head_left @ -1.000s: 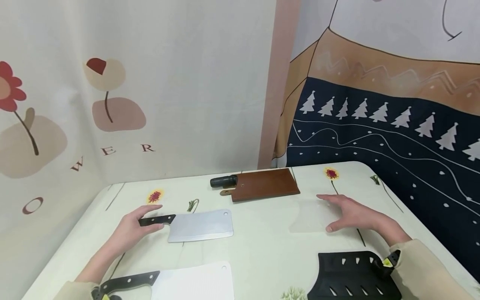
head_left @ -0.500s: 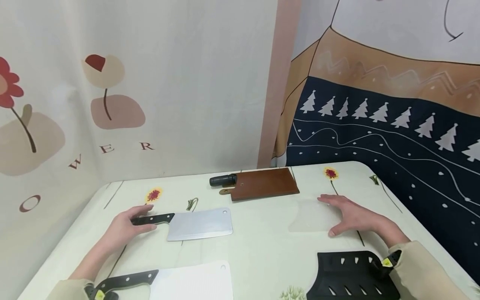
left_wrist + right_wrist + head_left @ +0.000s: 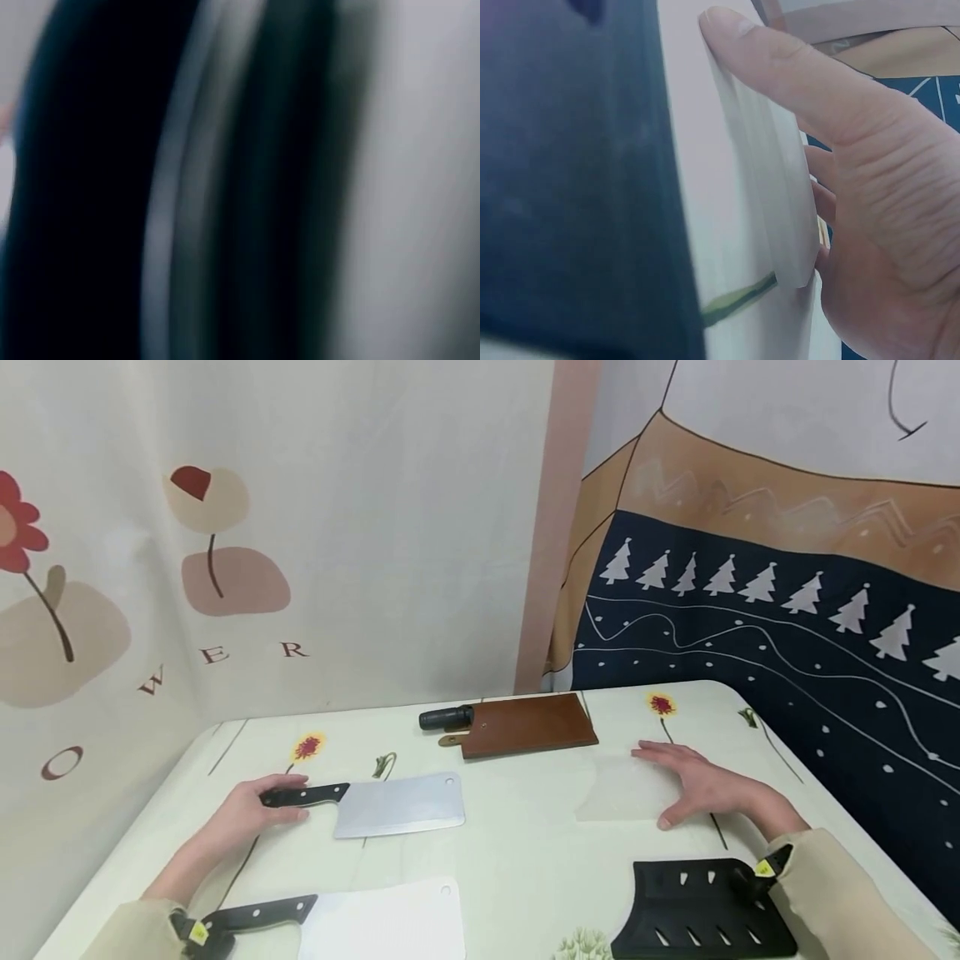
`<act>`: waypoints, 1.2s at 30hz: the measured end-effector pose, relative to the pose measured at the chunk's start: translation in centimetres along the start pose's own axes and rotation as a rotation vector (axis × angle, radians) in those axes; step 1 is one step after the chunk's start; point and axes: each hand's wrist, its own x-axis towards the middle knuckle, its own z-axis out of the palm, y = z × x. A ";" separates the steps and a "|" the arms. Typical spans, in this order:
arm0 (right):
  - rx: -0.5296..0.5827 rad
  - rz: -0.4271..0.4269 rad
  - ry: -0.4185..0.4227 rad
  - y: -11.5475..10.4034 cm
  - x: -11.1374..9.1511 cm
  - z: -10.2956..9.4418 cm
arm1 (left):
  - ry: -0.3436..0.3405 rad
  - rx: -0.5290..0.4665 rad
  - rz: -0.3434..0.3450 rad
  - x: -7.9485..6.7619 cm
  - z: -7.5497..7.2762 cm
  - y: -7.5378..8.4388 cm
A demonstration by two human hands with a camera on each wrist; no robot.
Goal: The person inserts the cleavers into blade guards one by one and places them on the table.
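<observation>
In the head view, a cleaver [image 3: 400,806] with a black riveted handle lies flat on the left of the table. My left hand [image 3: 243,806] spreads around the handle's end, index finger on the far side and thumb on the near side; whether they touch it is hard to tell. On the right a translucent whitish blade cover [image 3: 618,793] lies flat. My right hand [image 3: 697,785] stands spread at its right end. From the right wrist, the thumb [image 3: 772,64] reaches over the cover [image 3: 780,202], other fingers behind it. Dark blurred shapes fill the left wrist view.
A second, larger cleaver [image 3: 386,922] lies at the front left. At the front right is a black slotted blade cover [image 3: 701,906], near my right sleeve. Toward the back edge lie a brown leather sheath [image 3: 532,727] and a black handle [image 3: 444,718].
My left hand has slid a little to the left along the cleaver's handle, toward its end. The right hand stays almost still, and the knives and covers lie where they were.
</observation>
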 end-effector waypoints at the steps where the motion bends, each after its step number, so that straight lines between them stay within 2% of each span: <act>1: -0.003 0.000 -0.007 0.0 0.1 -0.1 | -0.004 0.003 0.004 0.2 0.0 -0.1; 12: 0.003 0.002 -0.043 -0.2 0.2 -0.3 | -0.038 0.015 0.036 1.1 0.2 -0.3; 18: 0.024 -0.011 -0.044 0.2 0.4 -0.3 | -0.044 0.016 0.037 1.2 0.2 -0.1; 27: 0.028 0.014 -0.026 0.0 0.1 -0.4 | -0.052 0.005 0.028 1.6 0.5 -0.1; 32: 0.008 0.004 -0.004 0.2 0.2 0.0 | -0.046 0.046 0.036 1.5 0.1 -0.1; 36: -0.023 0.001 -0.003 0.3 0.3 0.1 | -0.057 0.068 0.008 1.3 -0.7 0.0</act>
